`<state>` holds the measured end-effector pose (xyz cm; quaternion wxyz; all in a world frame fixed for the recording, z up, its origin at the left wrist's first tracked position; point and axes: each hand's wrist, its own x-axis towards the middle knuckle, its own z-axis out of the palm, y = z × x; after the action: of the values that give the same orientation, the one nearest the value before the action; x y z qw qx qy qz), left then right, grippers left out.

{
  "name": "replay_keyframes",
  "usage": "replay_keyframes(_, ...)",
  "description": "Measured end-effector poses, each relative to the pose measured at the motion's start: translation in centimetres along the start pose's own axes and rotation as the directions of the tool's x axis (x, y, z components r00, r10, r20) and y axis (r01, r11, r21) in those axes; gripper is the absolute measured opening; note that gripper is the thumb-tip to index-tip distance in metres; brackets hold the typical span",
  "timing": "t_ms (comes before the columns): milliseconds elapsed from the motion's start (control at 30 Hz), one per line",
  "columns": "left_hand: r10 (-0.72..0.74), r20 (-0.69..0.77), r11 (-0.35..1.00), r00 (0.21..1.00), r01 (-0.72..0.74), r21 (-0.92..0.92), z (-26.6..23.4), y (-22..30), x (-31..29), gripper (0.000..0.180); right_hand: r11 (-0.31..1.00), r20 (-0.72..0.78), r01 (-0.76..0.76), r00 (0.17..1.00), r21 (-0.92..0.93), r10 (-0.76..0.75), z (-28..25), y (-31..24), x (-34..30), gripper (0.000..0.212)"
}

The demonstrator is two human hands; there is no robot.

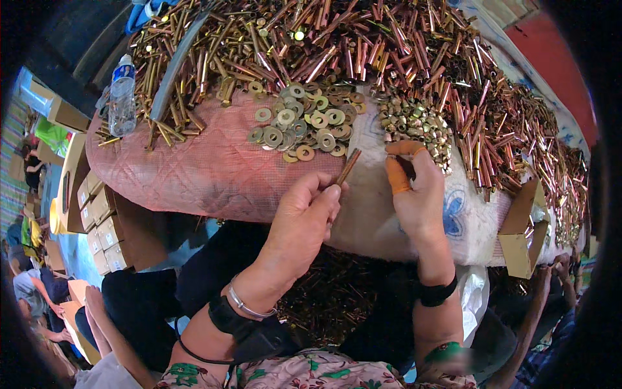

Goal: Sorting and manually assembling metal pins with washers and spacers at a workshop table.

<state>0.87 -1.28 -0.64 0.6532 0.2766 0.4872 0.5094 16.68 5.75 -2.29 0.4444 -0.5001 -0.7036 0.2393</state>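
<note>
My left hand (304,217) pinches a slim, brassy metal rod (350,165) between thumb and fingers; its free end slants up to the right. My right hand (418,188), with orange covers on the thumb and index finger, reaches to the near edge of a heap of small gold-coloured metal nuts (418,123). Its thumb and index tips come close together; whatever lies between them is too small to make out. A pile of flat round washers (295,120) lies beyond my left hand.
Long metal tubes (363,45) are heaped across the far side of the padded, cloth-covered surface (194,175). At left stands a clear plastic bottle (122,97); small boxes (103,220) are stacked below. An open cardboard box (523,230) sits at right, near another person's hands (560,266).
</note>
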Motion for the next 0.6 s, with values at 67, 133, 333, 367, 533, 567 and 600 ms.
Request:
replay_keyframes(67, 0.013, -0.034, 1.0, 0.999, -0.014, -0.028, -0.2, 0.2, 0.1, 0.012, 0.998, 0.021, 0.055, 0.998, -0.007, -0.055, 0.3, -0.3, 0.2, 0.011)
replay_keyframes(133, 0.043, -0.087, 0.998, 0.995, -0.046, -0.032, -0.3, 0.4, 0.1, 0.011, 0.988, 0.037, 0.14, 0.99, -0.063, -0.138, 0.6, -0.5, 0.4, 0.012)
replay_keyframes(333, 0.047, -0.171, 0.983, 0.984, -0.076, -0.165, -1.2, 0.7, 0.2, 0.012, 0.848, 0.072, 0.296, 0.953, -0.44, -0.295, 2.3, -1.6, 0.9, 0.017)
replay_keyframes(367, 0.037, -0.174, 0.979, 0.984, -0.071, -0.189, -1.3, 0.7, 0.2, 0.012, 0.831, 0.061, 0.303, 0.948, -0.467, -0.312, 2.3, -2.1, 1.0, 0.017)
replay_keyframes(533, 0.029, -0.142, 0.975, 0.989, -0.06, -0.213, -1.6, 0.7, 0.2, 0.01, 0.862, 0.07, 0.349, 0.935, -0.367, -0.348, 4.1, -2.8, 1.4, 0.018)
replay_keyframes(567, 0.031, -0.145, 0.975, 0.989, -0.062, -0.214, -1.7, 0.7, 0.2, 0.01, 0.852, 0.097, 0.35, 0.935, -0.389, -0.34, 4.6, -3.0, 1.5, 0.018)
replay_keyframes(600, 0.033, -0.148, 0.973, 0.988, -0.066, -0.221, -1.7, 0.7, 0.1, 0.009, 0.841, 0.124, 0.352, 0.935, -0.411, -0.331, 5.0, -3.0, 1.5, 0.018)
